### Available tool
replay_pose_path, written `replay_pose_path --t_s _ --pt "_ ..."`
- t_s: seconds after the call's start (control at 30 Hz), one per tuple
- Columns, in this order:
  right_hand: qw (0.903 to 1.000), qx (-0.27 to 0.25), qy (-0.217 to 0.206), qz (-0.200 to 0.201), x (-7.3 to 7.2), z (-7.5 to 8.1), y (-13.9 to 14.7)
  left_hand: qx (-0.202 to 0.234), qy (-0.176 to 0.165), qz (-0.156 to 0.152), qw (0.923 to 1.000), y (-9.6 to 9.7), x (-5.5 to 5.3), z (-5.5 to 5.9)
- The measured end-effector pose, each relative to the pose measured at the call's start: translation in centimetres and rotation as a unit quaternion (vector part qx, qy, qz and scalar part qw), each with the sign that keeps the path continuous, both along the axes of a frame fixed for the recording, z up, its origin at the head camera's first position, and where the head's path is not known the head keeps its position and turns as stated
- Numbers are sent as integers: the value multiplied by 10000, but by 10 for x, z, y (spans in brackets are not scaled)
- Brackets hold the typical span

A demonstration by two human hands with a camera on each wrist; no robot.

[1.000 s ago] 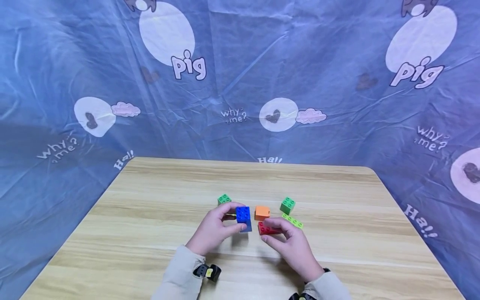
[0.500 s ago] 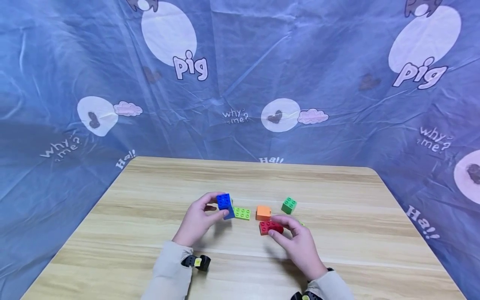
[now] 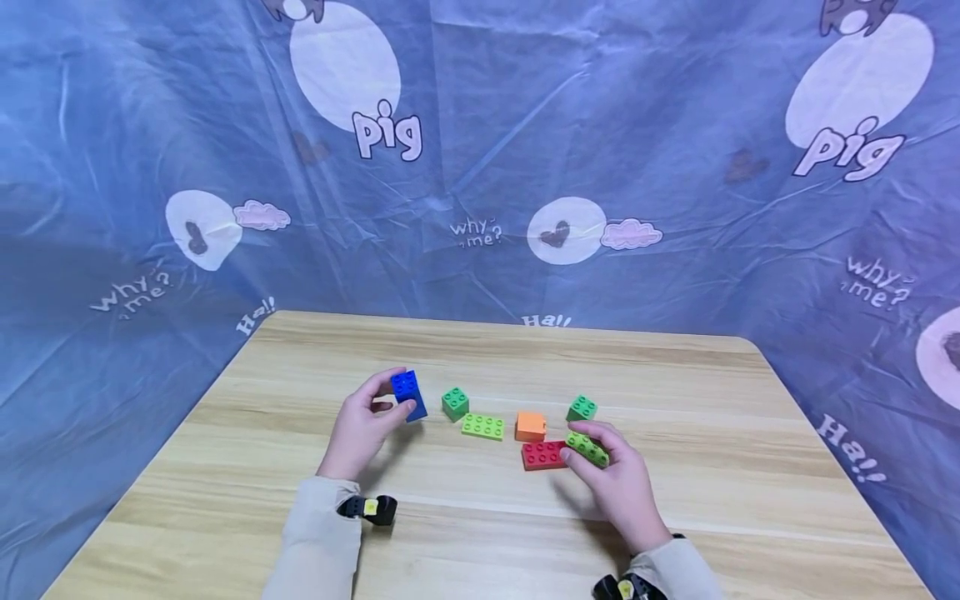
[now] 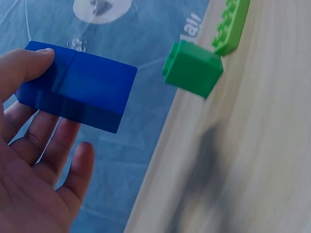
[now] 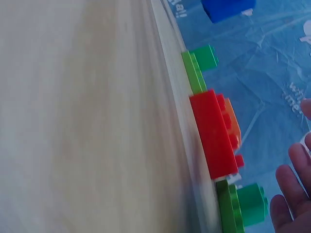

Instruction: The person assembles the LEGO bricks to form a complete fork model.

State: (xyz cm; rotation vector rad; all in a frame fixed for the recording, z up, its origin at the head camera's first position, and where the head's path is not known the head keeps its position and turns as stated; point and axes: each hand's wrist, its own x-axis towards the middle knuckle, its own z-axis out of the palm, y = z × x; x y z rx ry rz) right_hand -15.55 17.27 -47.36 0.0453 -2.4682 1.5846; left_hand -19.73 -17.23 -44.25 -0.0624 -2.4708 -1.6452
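My left hand (image 3: 358, 425) grips a stack of two blue building bricks (image 3: 408, 396) above the left part of the table. In the left wrist view the thumb lies on one face of the blue stack (image 4: 92, 85), fingers on the other side. My right hand (image 3: 617, 473) is over the right end of the row, fingers loosely bent and holding nothing. Between its thumb and fingers in the head view shows a lime green brick (image 3: 587, 448). The right wrist view shows the fingers (image 5: 291, 191) apart from that lime brick (image 5: 228, 208). A red brick (image 3: 543, 456) lies beside the thumb.
An orange brick (image 3: 530, 427) stands behind the red one. Left of it lies a flat lime green brick (image 3: 482, 427), with a green brick (image 3: 455, 403) close by. Another green brick (image 3: 582, 408) stands behind the right hand. The wooden table (image 3: 465, 533) ends at a blue patterned curtain (image 3: 480, 150).
My left hand has carried the blue stack left, uncovering the green and flat lime bricks. The right hand has moved slightly right from the red brick to over the lime one.
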Motion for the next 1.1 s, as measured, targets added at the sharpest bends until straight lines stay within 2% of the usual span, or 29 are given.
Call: replay_pose_path --t_s 0.3,0.6,0.83,1.1 --pt "9999 -18 -72 -96 -9 0 25 -32 -25 305 9995 -10 -2 -10" --pt "9963 439 -744 -1 -17 1 45 87 -114 436 9989 -17 -4 -20" --pt "9915 586 -1153 124 -20 -4 51 125 -246 556 9981 -21 -4 -25" --pt "9891 902 -1162 100 -22 -11 53 24 -278 553 9981 -21 -7 -33"
